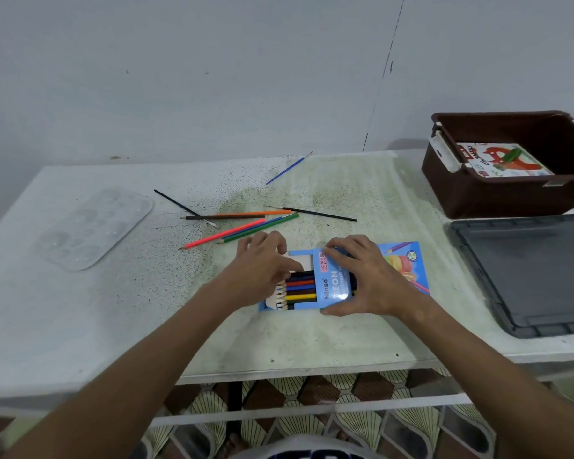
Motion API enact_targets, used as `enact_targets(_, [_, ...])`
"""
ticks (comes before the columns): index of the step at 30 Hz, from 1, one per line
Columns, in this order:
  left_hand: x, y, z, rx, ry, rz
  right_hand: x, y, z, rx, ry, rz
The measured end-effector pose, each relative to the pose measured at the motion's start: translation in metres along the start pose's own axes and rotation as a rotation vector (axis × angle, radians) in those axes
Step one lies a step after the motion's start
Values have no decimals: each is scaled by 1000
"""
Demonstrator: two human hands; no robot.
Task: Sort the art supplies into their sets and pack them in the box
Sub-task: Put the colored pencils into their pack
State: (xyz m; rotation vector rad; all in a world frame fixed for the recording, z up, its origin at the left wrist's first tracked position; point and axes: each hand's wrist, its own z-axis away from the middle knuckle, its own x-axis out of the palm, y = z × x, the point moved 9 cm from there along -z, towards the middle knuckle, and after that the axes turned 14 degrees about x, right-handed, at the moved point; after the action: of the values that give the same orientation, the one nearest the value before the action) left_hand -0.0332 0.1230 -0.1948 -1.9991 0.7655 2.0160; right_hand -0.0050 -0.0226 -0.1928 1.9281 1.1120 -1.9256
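Both hands on the blue pencil pack point(332, 286), lying flat near the worktop point(113, 309) front edge, centre. Right hand point(362, 276) spread over the pack's sleeve, thumb at the near edge, fingers on the far edge, gripping it. Left hand point(262, 266) at the pack's open end, 9 o'clock side, fingers curled over the flap and the pencil tips; grip partly hidden, looks like it is pinching the flap, cannot tell for sure. Coloured pencils in pack point(300, 289) stick out toward 9 o'clock, tips showing.

Loose pencils point(242, 226) at 12 o'clock of the pack: pink, green, blue, orange, brown, lying fanned together. Black brushes point(318, 214) just beside them; blue brush point(287, 168) farther out at 12 o'clock. Clear palette point(93, 226) well apart at 10 o'clock.

Brown box point(497, 197) at 2 o'clock, holding an oil pastels pack point(504, 160). Grey lid point(527, 273) at 3 o'clock, flat on worktop.
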Motion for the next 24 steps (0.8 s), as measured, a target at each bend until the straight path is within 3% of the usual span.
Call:
enact_targets(9, [14,0,-1,-14,-57,40,11,11,-4,69,-76,-20])
enact_targets(15, [28,-10,1,-106,-124,186,21,15,-5,111,-160,-68])
enact_targets(20, [-4,-32,11,-191,198,385,15,11,-16,144,-171,-150])
enact_targets(24, [-32,-74,34,-300,307,266,9,1,-43,181,-105,-229])
